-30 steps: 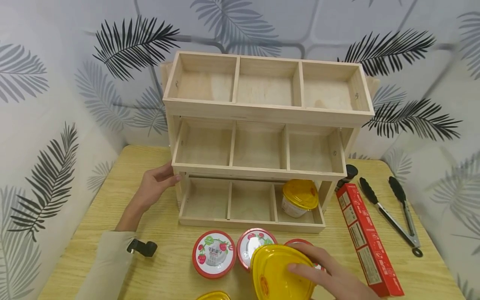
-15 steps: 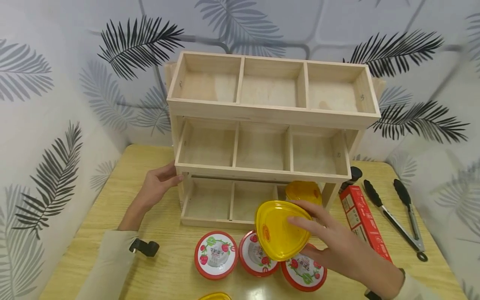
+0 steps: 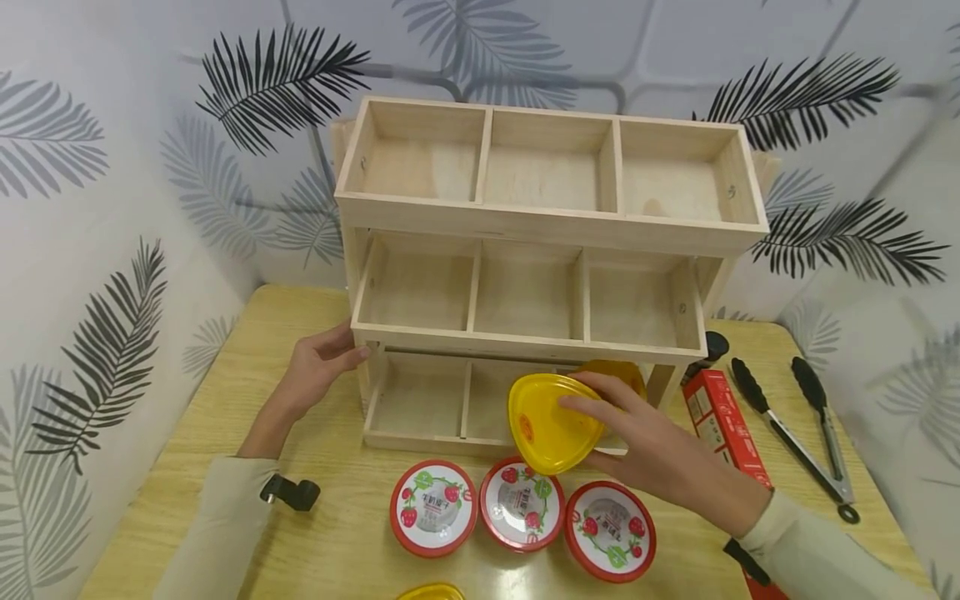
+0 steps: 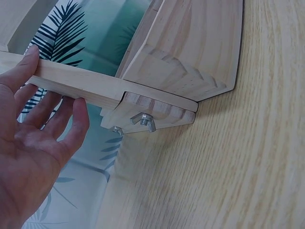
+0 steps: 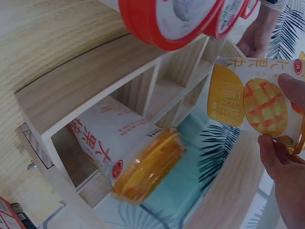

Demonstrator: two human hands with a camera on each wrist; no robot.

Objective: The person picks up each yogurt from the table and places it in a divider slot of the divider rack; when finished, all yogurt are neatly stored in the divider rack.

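My right hand (image 3: 645,429) grips a fruit cup (image 3: 547,429) by its sides, its yellow lid tilted toward the head camera. A mango picture shows on this cup (image 5: 238,93) in the right wrist view. It hovers before the bottom tier of a three-tier wooden rack (image 3: 480,213). Another yellow-lidded fruit cup (image 5: 126,143) stands in that tier's right compartment, mostly covered by my hand in the head view. My left hand (image 3: 311,375) holds the rack's left post (image 4: 76,83), thumb on one side and fingers on the other.
Three red-rimmed cups with strawberry lids (image 3: 433,508) stand in front of the rack. A further yellow lid (image 3: 431,592) shows at the bottom edge. To the right lie a red box (image 3: 723,425), black-tipped tongs (image 3: 798,450) and a dark-capped item (image 3: 716,344).
My right hand has carried the fruit cup up and forward from over the strawberry cups to the rack's bottom tier. The left hand keeps its hold on the post.
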